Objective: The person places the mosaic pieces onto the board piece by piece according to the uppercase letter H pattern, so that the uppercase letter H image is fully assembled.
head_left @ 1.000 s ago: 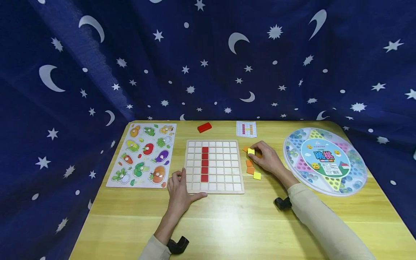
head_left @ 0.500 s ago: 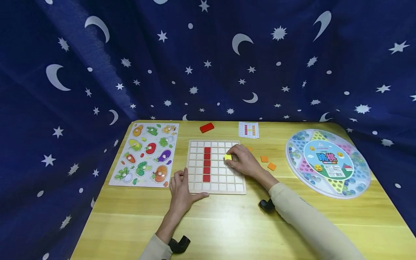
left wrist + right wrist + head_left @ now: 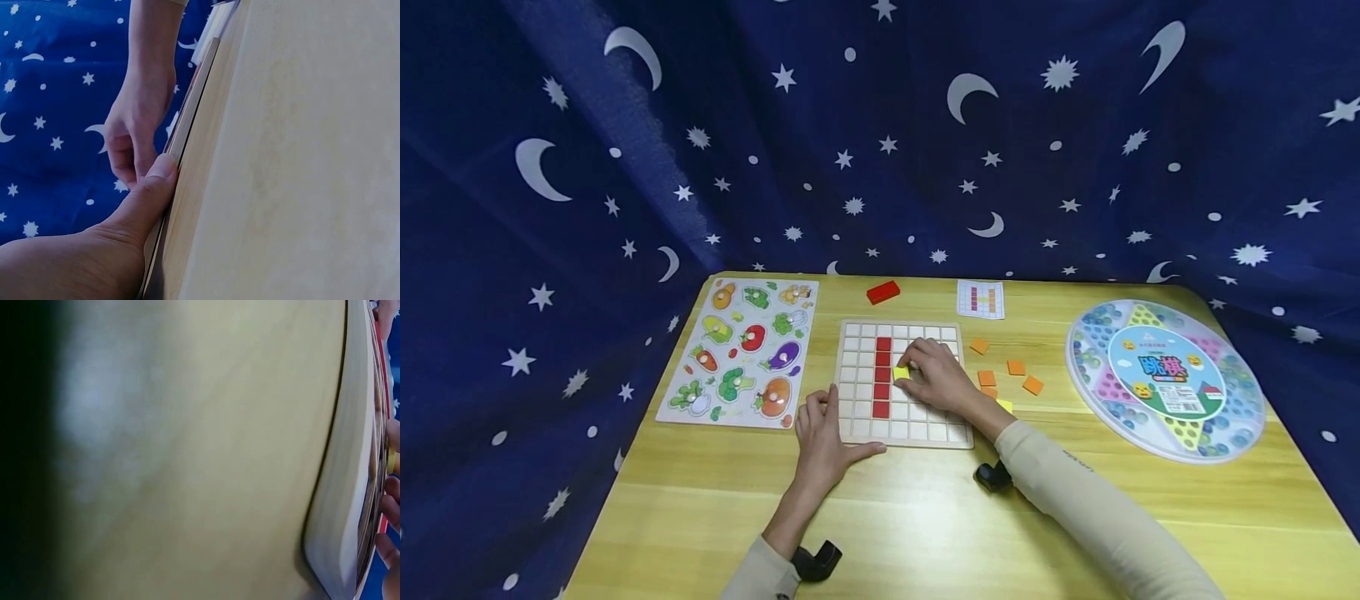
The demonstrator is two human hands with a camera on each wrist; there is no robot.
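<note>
Yellow tile (image 3: pixel 900 372): pinched at the fingertips of the right hand (image 3: pixel 934 379), sitting over the grid board (image 3: pixel 900 382) just right of the red column (image 3: pixel 882 377); whether it is fully seated in a cell, I cannot tell, the fingers cover its far side.
Right hand: curled round that tile, knuckles up, lying across the middle of the board; in the right wrist view only fingertips (image 3: pixel 391 494) and a sliver of yellow at the frame edge show.
Left hand (image 3: pixel 822 435): flat on the bench (image 3: pixel 925 517), fingers relaxed and straight, thumb pressed along the board's near left edge; the left wrist view shows that thumb (image 3: pixel 150 187) against the board's rim.
Grid board: pale wood, white cells, one red column filled; its right-hand cells are partly hidden under the right hand.
Loose tiles: orange squares (image 3: pixel 1015 367) lie on the bench just right of the board, and one more yellow piece (image 3: pixel 1004 406) peeks out beside the right sleeve, partly cut off.
Pattern card (image 3: pixel 981 299): small, behind the board; its colours are too small to read surely.
Red block (image 3: pixel 883 292): alone near the far edge.
Vegetable puzzle (image 3: pixel 741 354): left of the board.
Round marble game (image 3: pixel 1165 379): well to the right.
Wrist views: mostly blurred bench surface, little else to make out.
</note>
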